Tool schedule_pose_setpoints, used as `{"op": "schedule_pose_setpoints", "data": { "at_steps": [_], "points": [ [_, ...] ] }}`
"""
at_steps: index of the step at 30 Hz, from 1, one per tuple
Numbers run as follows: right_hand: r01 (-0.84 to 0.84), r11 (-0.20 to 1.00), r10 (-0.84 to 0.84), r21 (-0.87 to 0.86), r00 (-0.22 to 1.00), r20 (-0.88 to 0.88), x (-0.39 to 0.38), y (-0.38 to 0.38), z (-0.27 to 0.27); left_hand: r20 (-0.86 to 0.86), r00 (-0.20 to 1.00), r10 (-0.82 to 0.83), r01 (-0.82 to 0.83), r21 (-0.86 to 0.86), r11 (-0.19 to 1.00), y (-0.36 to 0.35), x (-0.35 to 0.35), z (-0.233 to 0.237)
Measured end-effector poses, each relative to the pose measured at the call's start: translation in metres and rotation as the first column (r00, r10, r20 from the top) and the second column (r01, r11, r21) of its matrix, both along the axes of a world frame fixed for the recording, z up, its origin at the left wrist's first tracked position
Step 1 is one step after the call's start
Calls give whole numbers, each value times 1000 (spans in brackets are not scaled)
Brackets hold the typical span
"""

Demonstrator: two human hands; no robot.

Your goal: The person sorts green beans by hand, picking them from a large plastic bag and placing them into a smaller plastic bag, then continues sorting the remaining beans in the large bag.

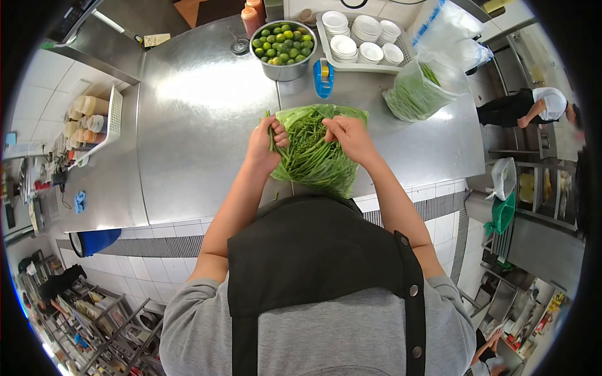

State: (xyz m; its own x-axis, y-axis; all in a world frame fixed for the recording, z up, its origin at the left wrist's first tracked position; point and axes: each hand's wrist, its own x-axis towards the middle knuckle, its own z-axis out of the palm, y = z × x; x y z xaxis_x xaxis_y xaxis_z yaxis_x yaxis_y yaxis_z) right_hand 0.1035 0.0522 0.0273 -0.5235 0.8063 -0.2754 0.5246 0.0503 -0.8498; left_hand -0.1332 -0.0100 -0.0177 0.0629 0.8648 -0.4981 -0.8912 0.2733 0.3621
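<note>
A clear plastic bag (357, 114) lies open on the steel counter close in front of me, full of thin green beans (307, 147). At the bag's left edge, my left hand (266, 143) is closed around a few beans, whose ends stick out above and below the fingers. Over the bag's right side, my right hand (351, 136) is closed with thumb and fingertips together. Whatever may be between those fingertips is too small to make out. A small green piece (276, 195) lies on the counter below the left hand.
Behind the bag stand a metal pot (285, 70) of limes, a blue tape dispenser (323, 78) and a white crate (401, 66) of stacked small dishes. A second bag (426, 91) of greens is at right. Two other people are farther off at the right.
</note>
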Motion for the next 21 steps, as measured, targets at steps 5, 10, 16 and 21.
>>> {"op": "schedule_pose_setpoints", "data": {
  "at_steps": [5,10,16,21],
  "points": [
    [-176,921,155,348,984,88,-4,-15,-29,-42,998,-42,38,-88,995,-6,8,6],
    [-401,819,365,410,916,165,-21,-31,-29,-195,979,-65,52,-70,996,-8,11,21],
    [-445,771,392,455,895,212,-31,-44,-30,-234,965,-120,125,6,992,-8,-4,17],
    [-54,960,121,275,965,-233,-34,-32,-14,-359,926,-121,125,-14,992,-8,-3,30]
  ]
}}
